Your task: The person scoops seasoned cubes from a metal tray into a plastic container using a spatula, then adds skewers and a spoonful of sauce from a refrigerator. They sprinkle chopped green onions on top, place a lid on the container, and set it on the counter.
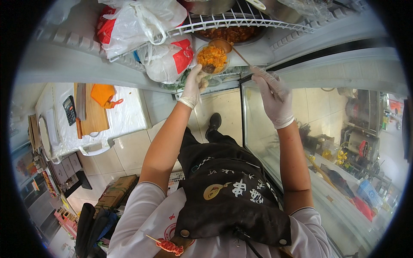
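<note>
My gloved left hand (195,87) is closed on the side of a small clear bowl (199,58) inside an upright fridge. Orange, shredded-looking food (213,56) fills the bowl, with a darker lump near its close edge. My gloved right hand (273,95) grips the long thin handle of a ladle (221,44). The ladle's round head lies at the bowl's far rim, between it and a wide pan (251,38) of reddish-brown food. A wire shelf above partly hides this pan.
White and red plastic bags (167,60) crowd the fridge's left side. The wire shelf (241,21) crosses overhead. At my right stands the open glass door (262,142). To the left, a white-covered table (129,103) bears a cutting board (97,118), knife and calculator (69,110).
</note>
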`<state>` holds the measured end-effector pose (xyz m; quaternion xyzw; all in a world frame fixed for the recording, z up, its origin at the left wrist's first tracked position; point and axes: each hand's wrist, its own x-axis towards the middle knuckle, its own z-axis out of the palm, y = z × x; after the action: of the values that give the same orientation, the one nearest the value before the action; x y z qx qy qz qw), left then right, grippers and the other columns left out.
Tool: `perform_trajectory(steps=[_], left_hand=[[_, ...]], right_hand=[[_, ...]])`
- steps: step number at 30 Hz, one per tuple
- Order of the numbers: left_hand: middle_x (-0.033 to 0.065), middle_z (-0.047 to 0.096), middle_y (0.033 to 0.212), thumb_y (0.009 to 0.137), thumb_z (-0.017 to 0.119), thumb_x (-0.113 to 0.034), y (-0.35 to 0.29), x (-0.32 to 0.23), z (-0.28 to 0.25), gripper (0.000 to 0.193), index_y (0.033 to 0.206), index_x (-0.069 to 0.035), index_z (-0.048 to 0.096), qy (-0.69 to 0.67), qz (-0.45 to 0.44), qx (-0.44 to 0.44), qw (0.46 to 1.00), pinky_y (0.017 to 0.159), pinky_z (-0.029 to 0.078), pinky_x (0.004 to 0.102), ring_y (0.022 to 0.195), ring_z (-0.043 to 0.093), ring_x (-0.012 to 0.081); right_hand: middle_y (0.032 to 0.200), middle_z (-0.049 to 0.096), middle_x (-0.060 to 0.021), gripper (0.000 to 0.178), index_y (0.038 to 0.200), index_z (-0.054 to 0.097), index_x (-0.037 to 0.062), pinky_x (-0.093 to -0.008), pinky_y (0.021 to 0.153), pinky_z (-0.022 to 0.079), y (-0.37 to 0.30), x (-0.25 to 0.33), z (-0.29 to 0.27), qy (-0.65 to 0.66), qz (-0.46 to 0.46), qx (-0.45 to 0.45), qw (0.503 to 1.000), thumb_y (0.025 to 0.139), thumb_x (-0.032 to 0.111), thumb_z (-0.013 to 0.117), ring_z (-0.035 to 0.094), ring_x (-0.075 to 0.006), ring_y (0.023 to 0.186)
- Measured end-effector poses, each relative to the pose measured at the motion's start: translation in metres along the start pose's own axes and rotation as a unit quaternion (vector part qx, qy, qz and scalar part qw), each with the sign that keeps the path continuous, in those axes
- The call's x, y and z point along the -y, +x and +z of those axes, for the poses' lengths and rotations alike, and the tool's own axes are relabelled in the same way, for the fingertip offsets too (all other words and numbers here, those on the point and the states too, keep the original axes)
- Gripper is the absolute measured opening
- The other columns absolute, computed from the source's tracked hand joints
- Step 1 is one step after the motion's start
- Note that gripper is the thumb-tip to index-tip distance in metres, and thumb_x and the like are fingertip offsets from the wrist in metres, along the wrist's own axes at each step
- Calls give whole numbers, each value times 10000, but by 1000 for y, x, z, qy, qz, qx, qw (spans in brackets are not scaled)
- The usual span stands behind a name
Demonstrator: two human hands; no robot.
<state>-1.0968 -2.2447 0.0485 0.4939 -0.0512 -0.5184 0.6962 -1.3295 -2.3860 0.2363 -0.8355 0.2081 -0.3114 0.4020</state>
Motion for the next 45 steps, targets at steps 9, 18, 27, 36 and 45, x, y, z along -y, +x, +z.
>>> perform_trajectory(steps=[9,18,27,36,45], left_hand=[[51,679,1075,1055,564,-663,-2,0,-2,639,1270,-61,584,-12,-2,2,1000,469,350,234,673,569,104],[67,687,1096,1043,561,-734,1,-2,-5,775,1348,-22,570,-11,-14,7,1000,456,354,217,671,567,94],[23,727,1053,1030,644,-652,-5,-4,-3,576,1194,-100,658,-30,-3,-3,1000,521,359,204,658,541,62],[14,605,855,1041,571,-719,-5,1,-7,716,1236,-32,619,3,16,-20,1000,461,357,212,647,564,88],[71,680,1042,1044,556,-703,-4,0,-14,680,1310,-77,582,2,8,-13,1000,490,299,229,635,489,99]], right_hand=[[892,713,-152,338,1313,777,19,-330,715,529,-6,7,-3,-48,-51,2,998,986,-42,717,662,-274,769],[852,702,-150,329,1263,791,13,-357,664,529,-31,19,-3,-43,-81,8,996,941,-44,759,647,-281,708],[857,711,-148,334,1259,787,16,-375,677,538,-38,24,0,-43,-88,9,995,931,-46,767,670,-291,736],[960,753,-150,317,1295,770,11,-348,759,554,-22,10,11,-41,-68,-11,997,987,-43,718,705,-275,826],[1121,796,-71,332,1395,715,-57,-284,927,563,5,-10,13,165,105,-114,974,1151,123,579,713,-120,1024]])
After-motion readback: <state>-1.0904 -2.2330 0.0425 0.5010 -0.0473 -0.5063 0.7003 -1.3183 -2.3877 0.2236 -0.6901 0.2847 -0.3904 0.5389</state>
